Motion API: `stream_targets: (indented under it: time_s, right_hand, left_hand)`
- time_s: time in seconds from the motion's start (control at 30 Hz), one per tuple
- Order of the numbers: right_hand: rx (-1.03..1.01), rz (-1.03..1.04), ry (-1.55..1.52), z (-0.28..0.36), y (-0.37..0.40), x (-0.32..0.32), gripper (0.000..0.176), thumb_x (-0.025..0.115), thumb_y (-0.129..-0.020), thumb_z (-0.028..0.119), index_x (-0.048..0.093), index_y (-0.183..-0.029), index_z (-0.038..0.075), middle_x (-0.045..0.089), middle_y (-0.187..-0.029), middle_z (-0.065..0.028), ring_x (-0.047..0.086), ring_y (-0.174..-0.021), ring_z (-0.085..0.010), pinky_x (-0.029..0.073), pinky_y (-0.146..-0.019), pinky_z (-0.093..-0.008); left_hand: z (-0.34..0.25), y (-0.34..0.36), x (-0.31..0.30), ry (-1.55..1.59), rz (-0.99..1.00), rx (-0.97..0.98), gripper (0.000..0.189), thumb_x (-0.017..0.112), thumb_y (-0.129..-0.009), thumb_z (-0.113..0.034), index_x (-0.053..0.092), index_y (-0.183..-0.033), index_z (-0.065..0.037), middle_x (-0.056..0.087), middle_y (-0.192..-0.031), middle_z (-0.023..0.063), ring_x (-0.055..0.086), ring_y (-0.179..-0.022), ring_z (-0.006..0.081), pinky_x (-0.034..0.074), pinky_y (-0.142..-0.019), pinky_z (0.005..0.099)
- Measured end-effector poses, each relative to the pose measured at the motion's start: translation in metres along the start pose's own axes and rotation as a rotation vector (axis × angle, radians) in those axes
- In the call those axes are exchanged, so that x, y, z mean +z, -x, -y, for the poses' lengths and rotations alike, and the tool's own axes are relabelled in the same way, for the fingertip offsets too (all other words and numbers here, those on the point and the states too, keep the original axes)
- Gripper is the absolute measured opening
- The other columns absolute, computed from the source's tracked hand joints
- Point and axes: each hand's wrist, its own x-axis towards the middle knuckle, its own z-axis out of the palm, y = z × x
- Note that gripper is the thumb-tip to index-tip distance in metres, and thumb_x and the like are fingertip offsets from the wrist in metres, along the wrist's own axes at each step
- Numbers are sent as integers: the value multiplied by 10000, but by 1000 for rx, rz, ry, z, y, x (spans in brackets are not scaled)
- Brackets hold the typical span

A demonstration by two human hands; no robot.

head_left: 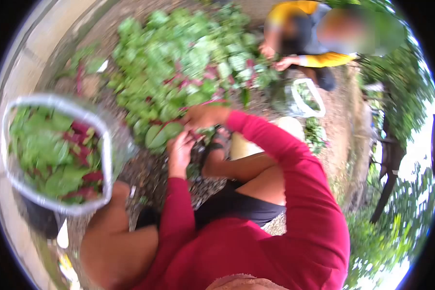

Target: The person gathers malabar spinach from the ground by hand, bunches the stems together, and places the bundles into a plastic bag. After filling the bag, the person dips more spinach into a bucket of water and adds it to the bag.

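My left hand [179, 149] points upward in front of me, its fingers closed on the lower stems of a sprig of leafy greens [158, 135]. Broad rounded leaves hang off to the left of the fingers. Right beside it, my right hand [204, 117] is bent over with closed fingers on a reddish stem of the greens. Some of the fingertips are blurred. Just beyond both hands lies a large heap of leafy greens [164, 63] with purple-red stems.
At my left, a clear plastic bag [109, 159] with a whitish rim holds cut greens. A co-worker in yellow sleeves [324, 60] handles the heap's far right side, near another open bag [297, 99]. A concrete edge [34, 58] runs along the left; trees [391, 145] stand right.
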Motion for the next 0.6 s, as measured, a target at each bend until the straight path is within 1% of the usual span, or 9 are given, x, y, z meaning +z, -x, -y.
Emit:
stream_targets:
  time_s: [0.03, 0.07, 0.1, 0.13, 0.23, 0.27, 0.37, 0.47, 0.6]
  right_hand:
    - [-49, -43, 44, -2, -5, 9, 315, 639, -876, 287, 674, -872, -26, 665, -728, -177, 616, -651, -262, 481, -634, -455]
    - [-53, -53, 170, 3, -6, 11, 295, 646, -856, 284, 685, -865, -8, 682, -766, -201, 645, -681, -291, 495, -648, -459]
    - [45, -23, 213, 10, -6, 15, 288, 654, -845, 294, 695, -856, 10, 685, -777, -200, 662, -727, -332, 503, -671, -471]
    - [52, -62, 186, 21, -3, 18, 279, 672, -829, 297, 699, -845, 20, 688, -783, -191, 663, -757, -373, 505, -683, -487]
    - [42, -65, 223, 23, -3, 23, 330, 662, -802, 333, 731, -889, 22, 709, -845, -205, 676, -820, -404, 531, -746, -484]
    - [69, -43, 230, 30, 2, 19, 337, 662, -808, 334, 728, -909, 19, 717, -878, -199, 679, -859, -410, 535, -769, -489]
    - [98, -1, 241, 41, 7, 13, 334, 669, -807, 331, 730, -931, 27, 721, -911, -195, 682, -874, -403, 536, -776, -493]
    - [41, -54, 342, 37, 1, 22, 340, 685, -797, 333, 729, -956, 35, 725, -945, -189, 686, -893, -399, 542, -780, -492]
    - [71, -29, 390, 33, -15, 33, 359, 709, -784, 342, 733, -976, 40, 729, -950, -181, 689, -909, -402, 552, -771, -491]
  left_hand:
    - [4, -5, -3, 2, 14, 32, 302, 693, -934, -263, 644, -1104, -18, 664, -1116, 105, 635, -1035, 247, 550, -902, 437]
    - [4, -6, 6, 88, -154, 51, 320, 735, -915, -296, 661, -1033, -7, 671, -985, 118, 658, -893, 248, 571, -783, 396]
    - [-7, 4, 23, 22, -184, 57, 342, 756, -903, -365, 676, -981, -42, 663, -916, 52, 631, -801, 170, 541, -699, 319]
    - [-5, 0, 16, -79, -198, 61, 343, 782, -879, -401, 685, -955, -81, 651, -852, -12, 566, -693, 83, 463, -593, 242]
    - [0, -5, 13, -86, -277, 75, 316, 794, -870, -395, 694, -953, -106, 628, -799, -57, 490, -616, 39, 380, -527, 206]
    - [-2, -4, 16, -87, -296, 61, 350, 806, -852, -419, 684, -965, -111, 623, -806, -51, 476, -603, 46, 377, -515, 208]
    - [-8, 1, 22, -49, -318, -31, 385, 805, -849, -421, 628, -1032, -132, 579, -816, -61, 481, -651, 52, 370, -548, 225]
    - [-8, 0, 19, -54, -314, -41, 391, 814, -838, -412, 615, -1040, -143, 574, -810, -56, 481, -638, 52, 360, -530, 222]
    - [-14, -5, 17, -60, -356, -26, 353, 816, -831, -415, 651, -964, -133, 609, -802, -63, 477, -605, 41, 358, -499, 217]
